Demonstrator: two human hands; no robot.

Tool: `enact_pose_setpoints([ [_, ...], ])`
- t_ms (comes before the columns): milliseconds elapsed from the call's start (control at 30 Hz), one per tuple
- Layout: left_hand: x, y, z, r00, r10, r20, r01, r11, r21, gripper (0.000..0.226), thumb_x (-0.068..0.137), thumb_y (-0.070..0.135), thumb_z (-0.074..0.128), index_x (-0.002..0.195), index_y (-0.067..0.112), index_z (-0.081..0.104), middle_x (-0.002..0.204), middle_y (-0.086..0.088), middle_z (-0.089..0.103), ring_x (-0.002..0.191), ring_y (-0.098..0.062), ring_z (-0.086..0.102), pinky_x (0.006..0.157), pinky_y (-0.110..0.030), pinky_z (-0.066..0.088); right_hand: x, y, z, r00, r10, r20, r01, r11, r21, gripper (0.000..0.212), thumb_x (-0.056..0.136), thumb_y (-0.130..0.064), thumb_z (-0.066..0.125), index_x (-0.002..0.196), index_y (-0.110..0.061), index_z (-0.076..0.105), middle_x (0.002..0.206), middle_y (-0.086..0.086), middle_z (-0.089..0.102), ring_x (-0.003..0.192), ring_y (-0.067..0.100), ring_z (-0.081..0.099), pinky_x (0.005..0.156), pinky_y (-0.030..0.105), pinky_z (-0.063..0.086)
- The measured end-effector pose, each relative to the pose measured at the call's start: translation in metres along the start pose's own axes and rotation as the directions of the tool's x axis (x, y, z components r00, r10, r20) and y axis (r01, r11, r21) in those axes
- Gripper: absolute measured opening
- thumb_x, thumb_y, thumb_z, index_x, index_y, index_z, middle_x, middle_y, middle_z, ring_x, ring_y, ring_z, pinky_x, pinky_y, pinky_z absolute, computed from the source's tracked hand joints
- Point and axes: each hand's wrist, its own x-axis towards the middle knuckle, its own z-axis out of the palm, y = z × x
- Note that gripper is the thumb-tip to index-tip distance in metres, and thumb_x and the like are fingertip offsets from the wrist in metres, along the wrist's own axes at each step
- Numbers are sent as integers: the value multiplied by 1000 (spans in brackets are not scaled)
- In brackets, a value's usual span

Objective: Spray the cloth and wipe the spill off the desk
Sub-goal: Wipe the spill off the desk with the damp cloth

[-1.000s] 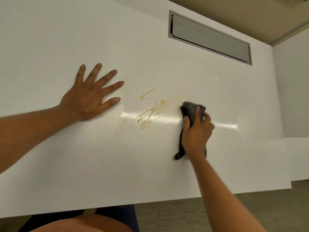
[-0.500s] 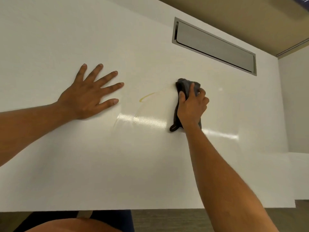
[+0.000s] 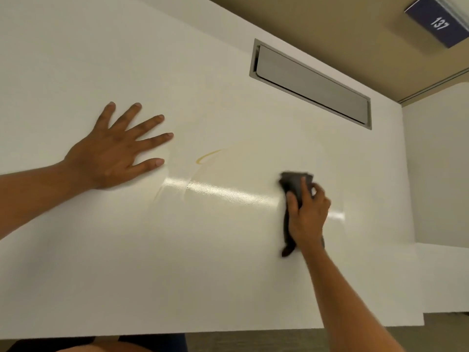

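My right hand [image 3: 308, 215] presses a dark grey cloth [image 3: 294, 185] flat on the white desk [image 3: 177, 262], right of centre. The cloth sticks out past my fingertips and trails back under my palm. A short curved yellow streak of the spill [image 3: 206, 156] lies on the desk to the left of the cloth, apart from it, with a faint wet sheen around it. My left hand [image 3: 116, 151] rests flat on the desk with its fingers spread, just left of the streak. No spray bottle is in view.
A long grey metal cable flap [image 3: 312, 83] is set into the desk at the back right. A second white surface [image 3: 446, 275] adjoins the desk on the right. A dark sign with the number 137 [image 3: 437, 22] sits at the top right. The near desk edge runs along the bottom.
My right hand swept the cloth up through the spill, then back down and to the right. Most of the yellow spill is gone; one short streak is left. The left hand stayed put.
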Motion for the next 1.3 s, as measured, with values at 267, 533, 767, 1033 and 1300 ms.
enact_pose_setpoints([
  [267, 0, 0, -4, 1000, -7, 19, 6, 1000, 10, 71, 107, 70, 24, 171, 41, 23, 181, 2, 25, 166, -42, 21, 133, -67, 9, 64, -135, 26, 990, -136, -25, 136, 990, -33, 62, 107, -47, 48, 163, -24, 37, 164, 13, 35, 134, 39, 42, 112, 50, 38],
  [533, 1, 4, -9, 999, -19, 37, 19, 1000, 2, 70, 106, 70, 22, 169, 40, 29, 180, 2, 27, 166, -42, 23, 132, -68, 12, -118, -44, 18, 949, -296, 110, 295, 955, 22, 62, 103, -45, 46, 162, -31, 35, 157, 10, 38, 131, 33, 42, 110, 51, 42],
  [767, 0, 6, -11, 999, -29, 23, 28, 999, 20, 66, 108, 66, 24, 168, 39, 34, 179, 2, 30, 165, -42, 25, 131, -69, 16, 83, -38, 3, 999, -34, -29, 33, 999, -28, 58, 108, -38, 54, 161, -19, 41, 160, 20, 38, 133, 49, 41, 113, 53, 35],
  [1033, 1, 5, -13, 997, -37, 63, 36, 999, 24, 66, 108, 67, 29, 169, 42, 30, 179, 3, 29, 166, -40, 24, 131, -68, 18, 40, -148, 38, 901, -431, 54, 434, 899, -65, 61, 106, -45, 50, 162, -26, 37, 162, 14, 36, 130, 39, 41, 107, 48, 38],
  [1300, 1, 6, -17, 986, -73, 147, 82, 995, -54, 82, 97, 87, 12, 170, 50, 17, 183, 9, 15, 170, -35, 9, 134, -65, 7, -70, -22, 8, 753, -623, 211, 638, 770, -2, 59, 102, -46, 49, 157, -27, 47, 156, 10, 43, 124, 38, 49, 108, 48, 37],
])
